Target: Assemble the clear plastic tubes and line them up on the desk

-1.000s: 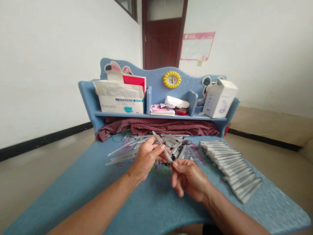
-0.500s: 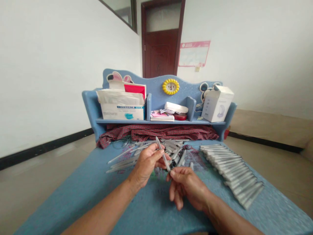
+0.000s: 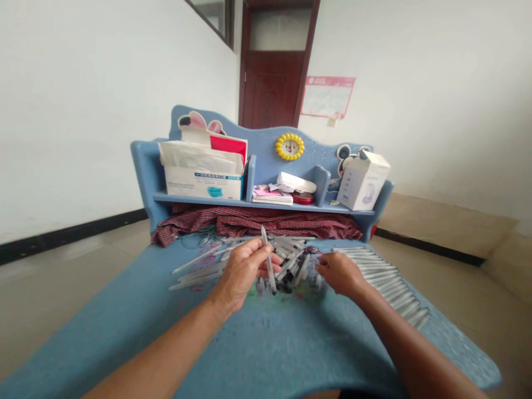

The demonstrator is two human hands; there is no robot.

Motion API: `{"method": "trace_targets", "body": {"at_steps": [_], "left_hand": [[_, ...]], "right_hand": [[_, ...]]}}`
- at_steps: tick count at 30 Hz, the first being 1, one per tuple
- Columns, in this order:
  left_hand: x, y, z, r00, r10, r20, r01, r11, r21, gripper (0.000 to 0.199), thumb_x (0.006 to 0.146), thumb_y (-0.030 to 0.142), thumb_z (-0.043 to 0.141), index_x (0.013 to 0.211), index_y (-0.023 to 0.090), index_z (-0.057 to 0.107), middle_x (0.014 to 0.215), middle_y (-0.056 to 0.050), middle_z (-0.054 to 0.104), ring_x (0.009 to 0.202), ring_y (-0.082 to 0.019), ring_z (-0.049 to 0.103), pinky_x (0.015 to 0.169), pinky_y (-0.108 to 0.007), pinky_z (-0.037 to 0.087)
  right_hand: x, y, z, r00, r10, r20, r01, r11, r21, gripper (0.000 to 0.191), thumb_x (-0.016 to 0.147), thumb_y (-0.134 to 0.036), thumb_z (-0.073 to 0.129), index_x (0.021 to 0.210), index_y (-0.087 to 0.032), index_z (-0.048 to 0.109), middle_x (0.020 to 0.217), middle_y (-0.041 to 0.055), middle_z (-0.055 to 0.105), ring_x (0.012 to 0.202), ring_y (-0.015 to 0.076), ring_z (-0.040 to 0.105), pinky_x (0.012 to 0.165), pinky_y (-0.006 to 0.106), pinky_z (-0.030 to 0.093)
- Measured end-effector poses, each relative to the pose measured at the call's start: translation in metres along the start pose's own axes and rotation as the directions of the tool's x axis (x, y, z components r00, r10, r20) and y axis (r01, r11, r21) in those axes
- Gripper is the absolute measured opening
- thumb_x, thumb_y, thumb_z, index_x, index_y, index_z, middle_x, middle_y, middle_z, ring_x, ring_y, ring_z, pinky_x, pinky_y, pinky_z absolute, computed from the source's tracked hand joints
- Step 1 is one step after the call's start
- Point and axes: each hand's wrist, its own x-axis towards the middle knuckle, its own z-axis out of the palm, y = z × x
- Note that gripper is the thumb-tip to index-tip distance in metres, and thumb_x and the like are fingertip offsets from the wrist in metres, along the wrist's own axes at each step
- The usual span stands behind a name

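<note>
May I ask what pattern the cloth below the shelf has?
The cloth is checked, mostly red; head view.

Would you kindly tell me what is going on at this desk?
A person's left hand holds a pen tip up. The right hand, fingers curled, is apart from it, between a loose pile of pens and a row of pens on the right; whether it grips anything is hard to tell.

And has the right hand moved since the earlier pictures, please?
Yes: against the yellow clock, the right hand has moved rightward and up the picture.
</note>
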Motion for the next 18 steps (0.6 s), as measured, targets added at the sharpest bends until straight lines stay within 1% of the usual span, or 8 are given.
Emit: {"method": "trace_targets", "body": {"at_steps": [3, 6, 9, 11, 13, 14, 16, 18], "left_hand": [[-0.001, 0.001, 0.001, 0.998, -0.020, 0.055, 0.019, 1.000, 0.025, 0.023, 0.077, 0.037, 0.051, 0.078, 0.014, 0.052, 0.067, -0.004, 0.064, 0.051, -0.014, 0.059, 0.047, -0.024, 0.046], [-0.002, 0.001, 0.002, 0.994, -0.025, 0.105, 0.016, 0.996, 0.088, 0.022, 0.078, 0.036, 0.050, 0.076, 0.014, 0.052, 0.063, -0.003, 0.063, 0.046, -0.012, 0.056, 0.046, -0.023, 0.044], [-0.004, 0.001, 0.003, 0.986, -0.046, 0.158, 0.021, 0.987, 0.157, 0.022, 0.078, 0.036, 0.048, 0.074, 0.014, 0.052, 0.063, -0.003, 0.063, 0.046, -0.011, 0.055, 0.045, -0.021, 0.041], [-0.005, 0.000, 0.003, 0.980, -0.061, 0.188, 0.023, 0.980, 0.199, 0.022, 0.079, 0.035, 0.047, 0.073, 0.014, 0.052, 0.062, -0.002, 0.063, 0.047, -0.011, 0.055, 0.045, -0.021, 0.041], [-0.006, -0.001, 0.004, 0.973, -0.074, 0.220, 0.018, 0.969, 0.245, 0.023, 0.079, 0.035, 0.046, 0.071, 0.014, 0.051, 0.061, -0.002, 0.062, 0.046, -0.010, 0.054, 0.045, -0.020, 0.040], [-0.006, -0.002, 0.005, 0.968, -0.079, 0.239, 0.012, 0.963, 0.270, 0.023, 0.080, 0.035, 0.045, 0.070, 0.014, 0.051, 0.061, -0.002, 0.062, 0.045, -0.010, 0.053, 0.045, -0.020, 0.039], [-0.007, -0.003, 0.006, 0.954, -0.091, 0.287, -0.006, 0.947, 0.320, 0.025, 0.080, 0.035, 0.044, 0.069, 0.014, 0.051, 0.061, -0.002, 0.062, 0.044, -0.009, 0.052, 0.044, -0.020, 0.037], [-0.008, -0.004, 0.008, 0.935, -0.113, 0.337, -0.016, 0.934, 0.357, 0.025, 0.081, 0.035, 0.043, 0.070, 0.014, 0.051, 0.060, -0.002, 0.062, 0.044, -0.008, 0.052, 0.044, -0.019, 0.036]], "right_hand": [[0.013, 0.001, 0.006, 0.989, 0.111, 0.096, -0.083, 0.963, -0.255, 0.024, 0.072, -0.036, 0.052, 0.069, -0.015, 0.064, 0.060, 0.0103, 0.065, 0.063, 0.0202, 0.063, 0.056, 0.026, 0.041], [0.017, -0.004, 0.008, 0.964, 0.142, 0.223, -0.074, 0.955, -0.287, 0.022, 0.070, -0.031, 0.053, 0.072, -0.013, 0.065, 0.060, 0.0111, 0.066, 0.061, 0.0202, 0.064, 0.055, 0.025, 0.044], [0.020, -0.004, 0.009, 0.918, 0.124, 0.376, -0.052, 0.979, -0.196, 0.016, 0.069, -0.023, 0.051, 0.065, -0.013, 0.062, 0.050, 0.0080, 0.063, 0.047, 0.0170, 0.060, 0.046, 0.023, 0.043], [0.022, -0.002, 0.011, 0.923, 0.079, 0.377, -0.062, 0.996, -0.058, 0.011, 0.067, -0.020, 0.051, 0.062, -0.014, 0.059, 0.046, 0.0046, 0.060, 0.039, 0.0147, 0.056, 0.039, 0.021, 0.041], [0.023, -0.002, 0.013, 0.949, 0.015, 0.315, -0.088, 0.971, 0.221, 0.008, 0.066, -0.020, 0.051, 0.065, -0.014, 0.056, 0.045, 0.0014, 0.058, 0.035, 0.0129, 0.054, 0.035, 0.020, 0.038], [0.023, -0.004, 0.013, 0.963, -0.020, 0.270, -0.094, 0.911, 0.402, 0.009, 0.067, -0.021, 0.052, 0.070, -0.014, 0.056, 0.048, 0.0004, 0.059, 0.036, 0.0127, 0.054, 0.035, 0.019, 0.039], [0.020, -0.009, 0.012, 0.981, -0.080, 0.179, -0.074, 0.692, 0.718, 0.017, 0.068, -0.026, 0.054, 0.081, -0.014, 0.055, 0.055, 0.0000, 0.061, 0.041, 0.0136, 0.058, 0.037, 0.020, 0.042], [0.017, -0.016, 0.010, 0.987, -0.125, 0.105, -0.037, 0.454, 0.890, 0.026, 0.068, -0.030, 0.059, 0.086, -0.014, 0.053, 0.061, 0.0007, 0.062, 0.046, 0.0151, 0.061, 0.041, 0.022, 0.045]]}}
